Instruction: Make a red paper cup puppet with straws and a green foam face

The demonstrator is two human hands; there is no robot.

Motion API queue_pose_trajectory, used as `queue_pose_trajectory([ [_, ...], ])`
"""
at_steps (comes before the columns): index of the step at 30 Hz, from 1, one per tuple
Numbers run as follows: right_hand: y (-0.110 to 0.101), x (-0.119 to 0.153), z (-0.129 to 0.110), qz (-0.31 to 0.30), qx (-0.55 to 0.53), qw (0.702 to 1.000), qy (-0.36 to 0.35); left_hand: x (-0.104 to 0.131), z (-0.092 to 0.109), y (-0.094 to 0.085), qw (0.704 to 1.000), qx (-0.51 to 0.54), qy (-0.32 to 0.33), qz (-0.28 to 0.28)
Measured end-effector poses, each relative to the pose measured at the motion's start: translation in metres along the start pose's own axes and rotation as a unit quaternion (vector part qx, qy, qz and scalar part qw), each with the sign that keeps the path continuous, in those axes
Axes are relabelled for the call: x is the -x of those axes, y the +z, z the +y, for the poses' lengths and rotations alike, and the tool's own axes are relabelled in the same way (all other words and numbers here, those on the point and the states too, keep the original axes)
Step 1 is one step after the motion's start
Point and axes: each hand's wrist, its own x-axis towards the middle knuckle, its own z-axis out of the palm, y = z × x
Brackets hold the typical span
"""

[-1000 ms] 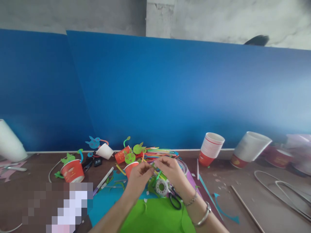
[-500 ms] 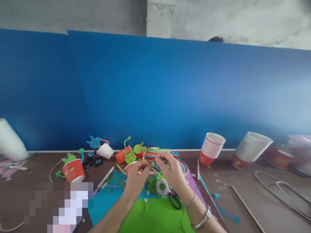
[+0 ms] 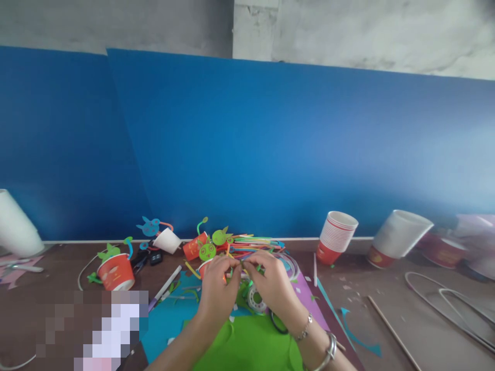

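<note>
My left hand (image 3: pixel 218 286) and my right hand (image 3: pixel 270 283) meet above the middle of the work area, fingertips pinched close together. A tiny dark green piece shows between the fingertips; what it is cannot be made out. Just beneath my right hand lies a white tape roll (image 3: pixel 256 299), with black scissors (image 3: pixel 278 323) partly covered by the wrist. Behind my left hand stands a red cup with a green animal face (image 3: pixel 208 251). Green paper (image 3: pixel 247 345) lies under my forearms, over blue paper (image 3: pixel 162 330).
Stacked paper cups (image 3: pixel 338 234) and a bagged cup stack (image 3: pixel 400 237) stand at the right rear. Decorated cups, one a red cup (image 3: pixel 116 273), stand left. Colourful straws (image 3: pixel 255 241) lie behind the hands. A wooden stick (image 3: pixel 392 330) and cables lie right.
My right hand has moved down and left, so its fingertips now meet those of my left hand. It now covers more of the scissors and the tape roll.
</note>
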Motion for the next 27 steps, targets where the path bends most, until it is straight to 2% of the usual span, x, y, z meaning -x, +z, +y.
queue_pose_trajectory([
  [8, -0.001, -0.001, 0.003, -0.008, -0.04, 0.999, 0.007, 0.0, 0.0, 0.0, 1.0, 0.011, -0.004, 0.008],
  [18, 0.002, -0.001, 0.002, 0.006, -0.027, 1.0, 0.002, -0.001, 0.002, 0.0, 0.999, 0.026, -0.018, 0.006],
  [21, 0.0, -0.002, 0.003, 0.028, -0.021, 0.999, 0.013, -0.002, 0.006, -0.002, 0.997, 0.059, -0.05, 0.004],
  [24, -0.006, -0.004, 0.006, 0.065, -0.002, 0.997, 0.029, -0.004, 0.004, -0.002, 0.987, 0.118, -0.11, -0.003],
  [27, -0.013, -0.004, 0.011, 0.021, 0.027, 0.998, 0.057, -0.005, -0.003, 0.0, 0.969, 0.19, -0.159, -0.02],
])
